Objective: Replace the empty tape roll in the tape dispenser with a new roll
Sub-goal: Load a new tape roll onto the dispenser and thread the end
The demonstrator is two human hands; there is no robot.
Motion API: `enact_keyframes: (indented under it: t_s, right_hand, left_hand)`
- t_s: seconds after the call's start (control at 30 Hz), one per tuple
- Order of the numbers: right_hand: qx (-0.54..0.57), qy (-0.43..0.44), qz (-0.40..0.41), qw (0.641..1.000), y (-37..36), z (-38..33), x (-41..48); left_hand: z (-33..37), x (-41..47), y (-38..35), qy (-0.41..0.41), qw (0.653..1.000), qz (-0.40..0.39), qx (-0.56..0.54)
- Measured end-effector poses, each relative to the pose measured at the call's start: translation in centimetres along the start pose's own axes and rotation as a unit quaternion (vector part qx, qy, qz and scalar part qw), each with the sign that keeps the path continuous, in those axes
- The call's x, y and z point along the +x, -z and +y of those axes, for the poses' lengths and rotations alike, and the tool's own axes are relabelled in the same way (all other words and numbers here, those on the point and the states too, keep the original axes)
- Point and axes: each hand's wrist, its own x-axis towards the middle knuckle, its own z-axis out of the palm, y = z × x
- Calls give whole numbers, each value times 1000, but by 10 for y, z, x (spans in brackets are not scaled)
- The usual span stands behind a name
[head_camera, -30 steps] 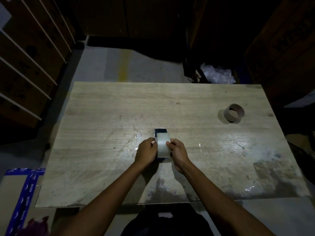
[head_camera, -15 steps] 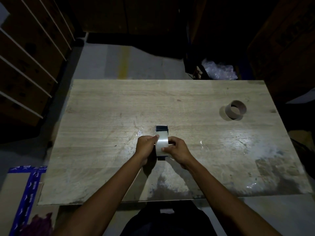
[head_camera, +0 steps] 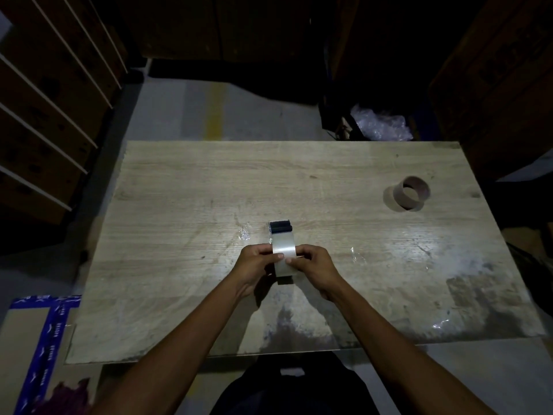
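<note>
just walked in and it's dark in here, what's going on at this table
A person is working on a tape dispenser in the middle of the wooden table. Both hands grip the clear tape roll seated in it, the left hand on one side and the right hand on the other. The empty cardboard core sits apart, near the far right corner.

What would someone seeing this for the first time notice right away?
Both hands, left hand and right hand, meet at the table's middle, gripping a clear tape roll seated in a dark tape dispenser. Far off near the right edge, an empty cardboard tape core lies alone. The surroundings are dim.
</note>
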Motion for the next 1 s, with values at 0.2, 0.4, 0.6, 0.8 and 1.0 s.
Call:
enact_keyframes:
  t_s: [0.2, 0.4, 0.6, 0.8, 1.0]
  right_hand:
    - [-25, 12, 22, 999, 1, 2, -4]
    - [-40, 23, 92, 995, -5, 5, 1]
    - [-150, 60, 122, 979, -7, 6, -3]
    - [-240, 175, 132, 946, -8, 1, 4]
    - [-307, 208, 148, 917, -12, -5, 12]
  left_hand:
    - [1, 1, -1, -8, 999, 2, 35]
    - [8, 4, 1, 1, 995, -11, 99]
    - [15, 7, -5, 29, 996, 35, 83]
    - [11, 7, -2, 16, 992, 11, 126]
    - [18, 5, -3, 29, 985, 11, 168]
